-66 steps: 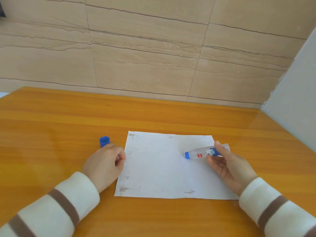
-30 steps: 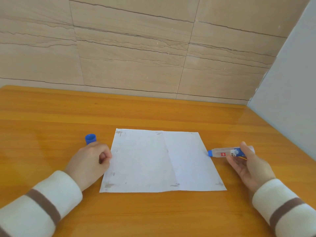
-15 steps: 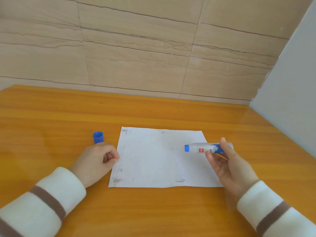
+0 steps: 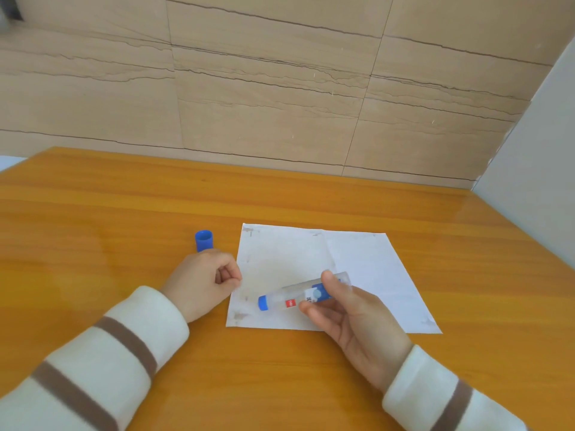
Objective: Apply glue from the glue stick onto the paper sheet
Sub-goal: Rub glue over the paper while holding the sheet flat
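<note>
A white paper sheet (image 4: 357, 275) with grey smudges near its edges lies flat on the orange wooden table (image 4: 124, 213). My right hand (image 4: 351, 318) grips a clear glue stick (image 4: 289, 300) with a red label, its blue tip pointing left over the sheet's lower left part. My left hand (image 4: 202, 284) rests on the table with curled fingers, pinching the sheet's left edge. A blue cap (image 4: 204, 240) stands upright on the table just beyond my left hand.
A tan tiled wall (image 4: 280, 88) runs along the table's far edge. A pale grey panel (image 4: 535, 181) bounds the right side. Bare tabletop stretches to the left and in front of the sheet.
My right hand has carried the glue stick leftward, from the sheet's right part to its lower left part. My left hand has stayed at the sheet's left edge.
</note>
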The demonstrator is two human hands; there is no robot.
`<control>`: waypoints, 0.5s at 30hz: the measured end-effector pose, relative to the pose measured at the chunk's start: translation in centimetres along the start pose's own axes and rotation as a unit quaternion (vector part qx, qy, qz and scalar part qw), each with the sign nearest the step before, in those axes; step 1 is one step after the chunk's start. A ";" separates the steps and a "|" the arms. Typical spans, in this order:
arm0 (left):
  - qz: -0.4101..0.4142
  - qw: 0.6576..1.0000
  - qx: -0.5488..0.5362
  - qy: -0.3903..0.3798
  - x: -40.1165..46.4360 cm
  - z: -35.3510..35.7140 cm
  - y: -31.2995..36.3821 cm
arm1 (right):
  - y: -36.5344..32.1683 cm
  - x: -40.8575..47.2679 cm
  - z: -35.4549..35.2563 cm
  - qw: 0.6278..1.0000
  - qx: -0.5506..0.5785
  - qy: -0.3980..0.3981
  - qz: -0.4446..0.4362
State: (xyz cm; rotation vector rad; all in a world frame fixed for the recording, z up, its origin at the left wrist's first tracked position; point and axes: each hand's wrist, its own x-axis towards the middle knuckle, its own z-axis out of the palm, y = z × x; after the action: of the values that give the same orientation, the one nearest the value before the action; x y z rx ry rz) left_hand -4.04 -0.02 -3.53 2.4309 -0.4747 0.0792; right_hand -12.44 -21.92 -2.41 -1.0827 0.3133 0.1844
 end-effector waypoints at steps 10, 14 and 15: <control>0.007 1.000 0.001 -0.007 0.3 0.1 -0.3 | 1.3 -0.2 2.6 0.999 -0.030 -0.020 0.033; 0.009 1.000 0.000 -0.007 0.4 0.2 -0.4 | 1.5 -0.2 2.8 0.998 -0.042 -0.024 0.030; 0.009 1.000 0.001 -0.007 0.4 0.2 -0.4 | 1.5 -0.2 2.9 0.998 -0.044 -0.024 0.030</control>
State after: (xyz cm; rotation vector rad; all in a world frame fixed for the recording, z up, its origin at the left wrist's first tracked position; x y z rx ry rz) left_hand -3.59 0.01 -3.85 2.4317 -0.5036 0.0698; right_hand -12.58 -18.68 -2.34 -1.1552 0.2970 0.2789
